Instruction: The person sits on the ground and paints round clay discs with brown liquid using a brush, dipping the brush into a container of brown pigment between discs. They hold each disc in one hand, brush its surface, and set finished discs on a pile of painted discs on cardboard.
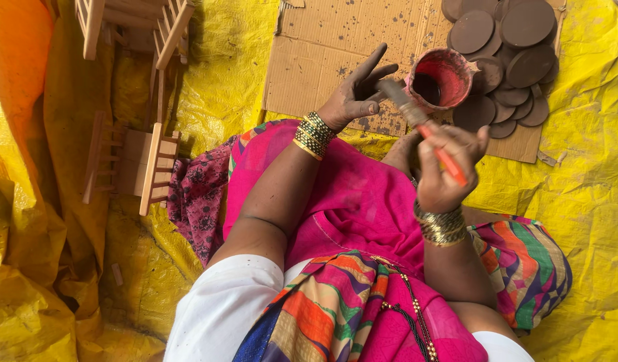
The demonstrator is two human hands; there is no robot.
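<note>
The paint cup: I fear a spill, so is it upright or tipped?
Tipped. The paint cup shows its mouth and dark paint toward the camera; the brush in the right hand points toward it.

A crinkled yellow plastic sheet (584, 221) covers the floor from edge to edge, bunched into deep folds at the left where it turns orange in the light. On it, at the top middle, lies a flat piece of brown cardboard (322, 53), spattered with dark specks and torn along its edges. At the upper left stand small unpainted wooden chairs (138, 27), pale and slatted, and another wooden chair (131, 164) lies tipped on the sheet below them. Soft daylight falls evenly, with shadow pooled in the creases near the lower left
</note>
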